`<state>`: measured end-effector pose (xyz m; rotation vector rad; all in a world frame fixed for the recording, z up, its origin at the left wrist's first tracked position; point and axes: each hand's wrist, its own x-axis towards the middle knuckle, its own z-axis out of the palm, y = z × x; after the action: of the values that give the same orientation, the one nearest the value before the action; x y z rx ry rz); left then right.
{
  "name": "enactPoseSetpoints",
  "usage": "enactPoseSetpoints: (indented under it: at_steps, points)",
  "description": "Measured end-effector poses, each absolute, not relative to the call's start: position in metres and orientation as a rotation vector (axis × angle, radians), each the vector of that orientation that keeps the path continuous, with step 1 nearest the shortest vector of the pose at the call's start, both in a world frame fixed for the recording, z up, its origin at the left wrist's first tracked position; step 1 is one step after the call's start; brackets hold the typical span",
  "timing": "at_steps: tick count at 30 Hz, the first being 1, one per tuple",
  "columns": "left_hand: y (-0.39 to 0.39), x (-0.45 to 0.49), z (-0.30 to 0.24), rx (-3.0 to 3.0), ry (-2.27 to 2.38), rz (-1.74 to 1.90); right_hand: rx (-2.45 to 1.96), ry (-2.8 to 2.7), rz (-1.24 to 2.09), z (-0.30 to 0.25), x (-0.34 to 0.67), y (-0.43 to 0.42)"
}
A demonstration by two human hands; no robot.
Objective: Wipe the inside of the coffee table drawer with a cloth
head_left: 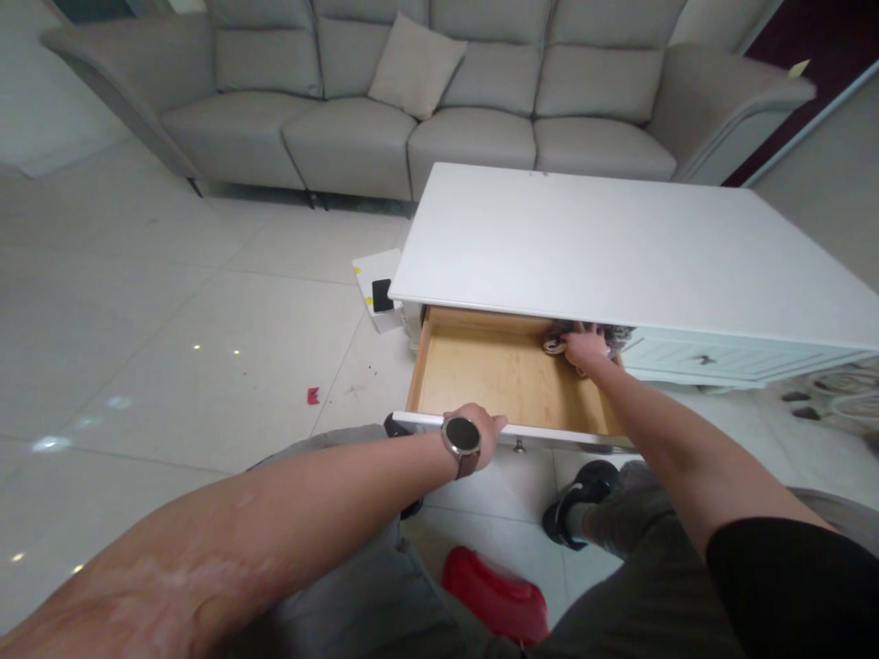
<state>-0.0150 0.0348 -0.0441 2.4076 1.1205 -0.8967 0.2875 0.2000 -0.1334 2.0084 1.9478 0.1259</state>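
A wooden drawer (481,366) with a white front is pulled out of the white coffee table (591,238). My left hand (484,426), with a watch (461,437) on its wrist, is closed over the top edge of the drawer front. Inside the drawer, my right hand (587,348) reaches to the back right corner, its fingers over a dark patterned bundle (618,337) with a pale loop or cord (553,346) at its left side. The hand and the tabletop partly hide the bundle, so its kind is unclear.
A grey sofa (357,137) with a beige cushion (417,69) stands behind the table. A white box (376,265) with a black item sits left of it. A red plastic object (495,595) lies between my legs. Cables (848,394) lie at right.
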Motion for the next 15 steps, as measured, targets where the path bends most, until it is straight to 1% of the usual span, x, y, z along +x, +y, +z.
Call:
enactPoseSetpoints:
  at_steps: [7, 15]
  points:
    - [0.034, -0.018, -0.053, 2.417, 1.159, -0.820, 1.985, 1.929, 0.090, -0.128, 0.287, 0.202]
    - [0.035, -0.014, -0.061, 2.378, 1.171, -0.868, 1.964, 1.856, 0.001, -0.118, 0.271, 0.210]
